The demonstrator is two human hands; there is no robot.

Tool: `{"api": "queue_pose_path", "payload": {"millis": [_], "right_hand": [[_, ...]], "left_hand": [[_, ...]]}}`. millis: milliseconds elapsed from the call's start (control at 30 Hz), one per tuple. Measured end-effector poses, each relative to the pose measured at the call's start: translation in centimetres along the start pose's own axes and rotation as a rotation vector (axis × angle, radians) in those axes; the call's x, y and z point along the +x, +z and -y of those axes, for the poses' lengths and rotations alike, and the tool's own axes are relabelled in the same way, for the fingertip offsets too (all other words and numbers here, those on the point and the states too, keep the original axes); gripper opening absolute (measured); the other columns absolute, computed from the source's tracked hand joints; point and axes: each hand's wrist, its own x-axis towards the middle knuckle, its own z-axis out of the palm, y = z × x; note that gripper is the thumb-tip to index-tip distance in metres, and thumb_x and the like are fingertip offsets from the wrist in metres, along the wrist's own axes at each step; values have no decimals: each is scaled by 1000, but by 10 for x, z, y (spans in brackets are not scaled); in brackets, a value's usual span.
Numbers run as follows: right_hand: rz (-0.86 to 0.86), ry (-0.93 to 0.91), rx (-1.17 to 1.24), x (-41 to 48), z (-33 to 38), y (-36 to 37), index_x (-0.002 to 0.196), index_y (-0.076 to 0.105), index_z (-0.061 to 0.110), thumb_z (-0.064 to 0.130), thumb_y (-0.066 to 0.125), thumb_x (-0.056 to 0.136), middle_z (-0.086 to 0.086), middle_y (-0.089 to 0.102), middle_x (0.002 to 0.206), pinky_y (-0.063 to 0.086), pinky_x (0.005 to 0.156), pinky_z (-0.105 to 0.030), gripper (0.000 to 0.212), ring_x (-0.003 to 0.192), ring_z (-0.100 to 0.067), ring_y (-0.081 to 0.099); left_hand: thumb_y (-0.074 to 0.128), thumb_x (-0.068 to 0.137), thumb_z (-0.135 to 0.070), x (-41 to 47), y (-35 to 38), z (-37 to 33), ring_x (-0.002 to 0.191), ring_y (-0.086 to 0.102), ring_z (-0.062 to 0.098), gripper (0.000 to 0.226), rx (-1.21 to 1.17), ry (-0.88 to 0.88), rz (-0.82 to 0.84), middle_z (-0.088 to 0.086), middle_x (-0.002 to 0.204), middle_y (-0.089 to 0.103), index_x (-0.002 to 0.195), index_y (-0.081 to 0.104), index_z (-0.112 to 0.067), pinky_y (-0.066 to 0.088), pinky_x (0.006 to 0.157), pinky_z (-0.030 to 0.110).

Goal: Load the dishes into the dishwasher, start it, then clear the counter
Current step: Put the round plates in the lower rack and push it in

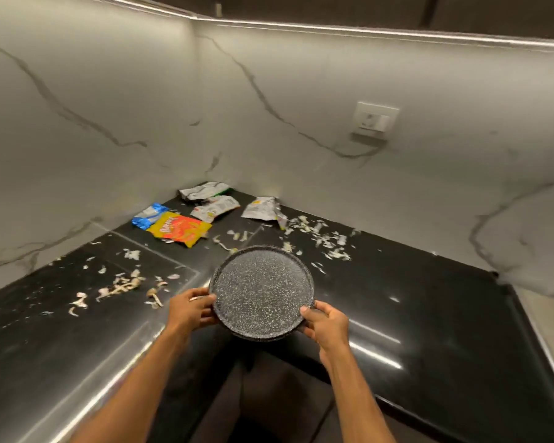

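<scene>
Over the counter (429,314), left hand (191,310) and right hand (327,324) clasp a plate (263,290); wrappers (179,229) unreadable.

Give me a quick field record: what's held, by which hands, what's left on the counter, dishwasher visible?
held: speckled dark plate, off the counter
left hand: grips plate's left rim
right hand: grips plate's right rim
counter: black, glossy
wrappers: yellow-orange packet, blue packet, three whitish packets, back corner
scraps: pale peelings scattered across the counter
dishwasher: not in view
</scene>
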Motion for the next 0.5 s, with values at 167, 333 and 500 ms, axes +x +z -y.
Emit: {"api": "queue_pose_path", "payload": {"millis": [167,333,500], "right_hand": [[-134,-18,56,-62,-9,-112,101,65,8,-7,67,85,-14,74,92,61,73,-40,21,83,-27,69],[-282,-25,93,-123,-25,-206,97,67,10,-8,67,85,-13,72,90,58,56,-29,22,80,-24,68],[-443,-42,170,-177,-38,-272,104,66,10,-7,69,83,-11,72,89,58,58,-28,27,77,-22,66]], "left_hand": [[62,86,6,-67,64,42,59,64,24,14,98,-32,144,17,80,66,98,58,0,55,47,31],[68,83,2,-126,122,70,66,61,23,12,196,-43,270,15,81,64,84,58,-4,56,57,36],[65,84,4,-171,170,86,59,64,20,12,315,-1,483,14,80,67,94,62,-2,57,54,36]]}}
